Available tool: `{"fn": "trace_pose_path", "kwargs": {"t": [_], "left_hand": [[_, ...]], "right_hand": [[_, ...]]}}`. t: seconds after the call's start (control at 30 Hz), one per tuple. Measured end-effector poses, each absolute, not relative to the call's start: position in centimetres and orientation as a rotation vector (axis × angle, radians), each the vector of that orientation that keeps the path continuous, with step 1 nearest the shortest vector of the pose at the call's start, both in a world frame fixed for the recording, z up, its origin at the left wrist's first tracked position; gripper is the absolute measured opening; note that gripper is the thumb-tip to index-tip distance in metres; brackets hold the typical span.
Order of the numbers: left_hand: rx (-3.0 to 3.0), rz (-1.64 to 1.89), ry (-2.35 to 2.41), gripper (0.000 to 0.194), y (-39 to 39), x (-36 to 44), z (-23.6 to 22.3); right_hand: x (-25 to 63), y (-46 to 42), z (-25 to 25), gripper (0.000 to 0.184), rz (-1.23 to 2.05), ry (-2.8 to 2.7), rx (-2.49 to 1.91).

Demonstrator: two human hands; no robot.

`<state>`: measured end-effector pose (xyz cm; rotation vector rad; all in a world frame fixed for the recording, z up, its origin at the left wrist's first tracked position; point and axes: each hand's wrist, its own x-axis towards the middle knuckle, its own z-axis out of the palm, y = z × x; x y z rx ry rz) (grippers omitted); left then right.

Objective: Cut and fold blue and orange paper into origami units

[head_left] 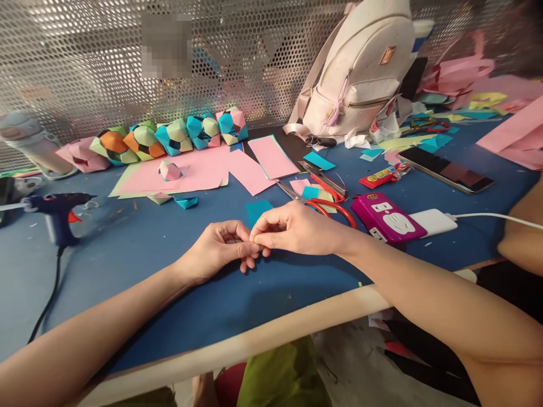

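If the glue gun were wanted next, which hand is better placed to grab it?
Probably the left hand: it is nearer the glue gun, which lies off to its left. The right hand is farther away and would likely have to cross the left.

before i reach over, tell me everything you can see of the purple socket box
The purple socket box is a squat block that looks like plastic, with a yellowish emblem near its far left corner. White socket plates show on its top and near side. It lies on the blue table, right of the red-handled scissors; whether they touch is hard to tell. A white charger sits against its right end, seemingly plugged in, with a white cable running right.
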<state>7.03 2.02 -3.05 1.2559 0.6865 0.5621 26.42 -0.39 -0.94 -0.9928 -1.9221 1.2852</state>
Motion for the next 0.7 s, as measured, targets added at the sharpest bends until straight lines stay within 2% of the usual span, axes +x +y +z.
{"fn": "trace_pose_path", "kwargs": {"t": [0.1, 0.27, 0.33, 0.43, 0.5, 0.7], "left_hand": [[1.225, 0.580, 0.685, 0.027, 2.0, 7.1, -3.1], [1.254, 0.558, 0.714, 0.027, 1.7, 7.2, -2.8], [1.301, 0.529, 0.740, 0.026, 1.7, 7.2, -2.7], [1.318, 0.546, 0.759, 0.025, 1.8, 7.2, -2.9], [1.289, 0.591, 0.743, 0.025, 1.9, 7.2, -3.0], [1.329, 0.576, 0.775, 0.028, 1.7, 7.3, -2.7]], "right_hand": [[26.8, -0.5, -0.6, 0.012, 1.184, -2.001, -0.958], [26.1, -1.0, -1.3, 0.012, 0.831, -2.111, -0.937], [25.8, -1.0, -1.7, 0.011, 0.877, -2.049, -0.985], [25.8, -0.6, -1.6, 0.006, 1.161, -1.902, -1.042], [26.1, -0.4, -1.3, 0.010, 1.265, -1.871, -1.044], [26.2, -0.6, -1.2, 0.009, 1.018, -2.026, -1.016]]}}
